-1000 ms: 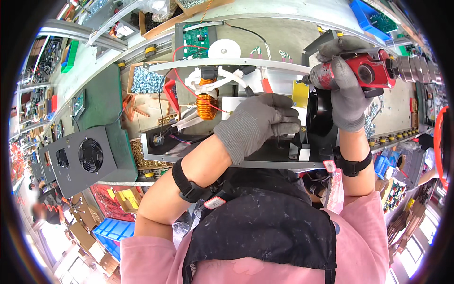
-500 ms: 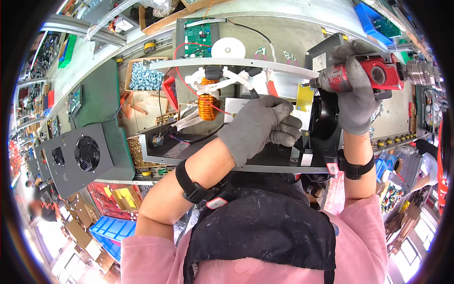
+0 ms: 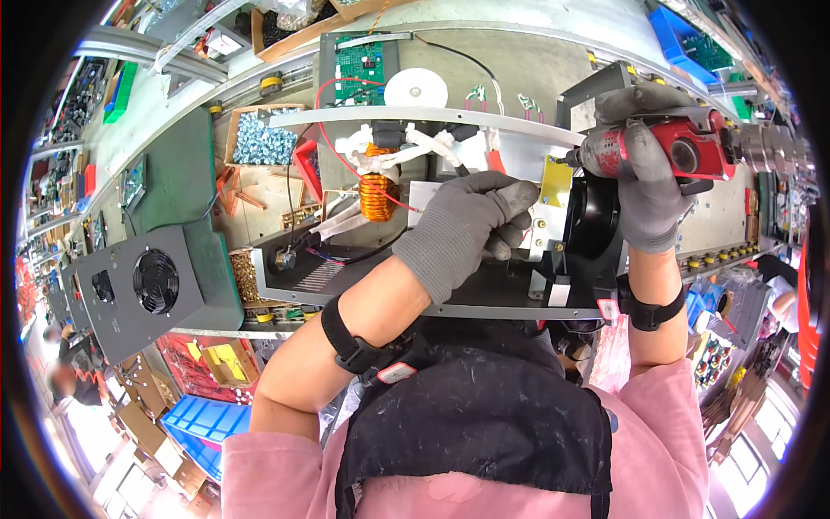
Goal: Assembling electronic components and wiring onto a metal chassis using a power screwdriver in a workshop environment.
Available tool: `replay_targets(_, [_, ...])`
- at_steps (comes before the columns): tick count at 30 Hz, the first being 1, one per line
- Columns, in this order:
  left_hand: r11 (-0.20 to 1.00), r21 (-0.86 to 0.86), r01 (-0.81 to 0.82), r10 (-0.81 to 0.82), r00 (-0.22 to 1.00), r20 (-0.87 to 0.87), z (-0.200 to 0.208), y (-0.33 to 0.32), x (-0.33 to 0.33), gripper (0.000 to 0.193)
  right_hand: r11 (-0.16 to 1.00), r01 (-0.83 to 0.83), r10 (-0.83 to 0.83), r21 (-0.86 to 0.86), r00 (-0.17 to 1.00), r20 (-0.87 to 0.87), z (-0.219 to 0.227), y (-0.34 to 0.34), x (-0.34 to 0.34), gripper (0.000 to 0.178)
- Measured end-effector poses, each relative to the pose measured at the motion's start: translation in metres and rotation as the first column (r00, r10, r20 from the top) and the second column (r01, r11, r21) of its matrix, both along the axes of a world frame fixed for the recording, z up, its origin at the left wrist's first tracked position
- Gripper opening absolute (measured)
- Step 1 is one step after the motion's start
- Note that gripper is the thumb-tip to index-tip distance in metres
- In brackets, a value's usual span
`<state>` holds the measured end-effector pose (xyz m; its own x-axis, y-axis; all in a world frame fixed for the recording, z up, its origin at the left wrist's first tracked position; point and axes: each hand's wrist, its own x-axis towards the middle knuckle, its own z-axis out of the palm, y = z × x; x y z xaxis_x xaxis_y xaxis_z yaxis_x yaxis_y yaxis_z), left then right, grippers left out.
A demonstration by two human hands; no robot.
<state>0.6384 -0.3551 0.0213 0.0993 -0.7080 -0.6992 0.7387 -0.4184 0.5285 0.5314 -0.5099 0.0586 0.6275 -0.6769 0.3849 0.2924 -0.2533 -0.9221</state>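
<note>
A dark grey metal chassis [image 3: 484, 309] lies open in front of me. Inside it sit an orange copper-wound coil [image 3: 377, 201], a white bracket [image 3: 538, 233] with brass-coloured screws, a yellow plate [image 3: 556, 180] and a round black fan [image 3: 593, 212]. My left hand [image 3: 474, 223], in a grey glove, hovers over the chassis with thumb and fingers pinched together; whatever lies between the fingertips is hidden. My right hand [image 3: 650, 186], gloved too, wraps round a red power screwdriver [image 3: 692, 149]. The tool lies sideways, its bit pointing left just above the yellow plate.
Beyond the chassis lie a green circuit board [image 3: 360, 65] and a white disc [image 3: 416, 88]. Left of it stand a box of small metal fasteners [image 3: 266, 138] and a grey panel with a fan [image 3: 138, 290]. Blue bins [image 3: 207, 421] are at lower left.
My left hand has drawn slightly left and its fingers have curled in more, uncovering the screws on the white bracket. My right hand and the screwdriver have barely shifted.
</note>
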Motion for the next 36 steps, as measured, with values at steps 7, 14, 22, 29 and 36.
replay_targets(7, [0.999, -0.031, -0.014, 0.013, 0.999, -0.033, -0.004, -0.002, 0.0, 0.024, 0.997, -0.022, 0.013, 0.071, 0.993, 0.12, -0.005, -0.004, -0.003, 0.034])
replay_targets(14, [0.999, -0.047, -0.013, 0.011, 0.999, -0.041, -0.004, -0.002, 0.001, 0.025, 0.997, 0.068, -0.069, 0.039, 0.997, 0.02, -0.006, -0.002, -0.001, 0.034])
replay_targets(22, [0.999, -0.035, -0.001, 0.0, 1.0, -0.029, -0.004, -0.002, 0.002, 0.027, 0.998, -0.04, 0.034, 0.047, 0.992, 0.121, -0.01, -0.006, 0.001, 0.033])
replay_targets(29, [1.0, -0.01, -0.001, 0.001, 1.0, 0.006, -0.003, -0.002, -0.001, 0.029, 1.0, -0.022, 0.022, 0.011, 0.998, 0.054, -0.005, -0.008, 0.006, 0.023])
replay_targets(36, [0.999, -0.033, 0.001, -0.001, 1.0, 0.0, 0.0, -0.001, -0.001, 0.029, 0.987, -0.065, 0.053, 0.147, 0.995, 0.085, -0.007, 0.011, 0.007, 0.024])
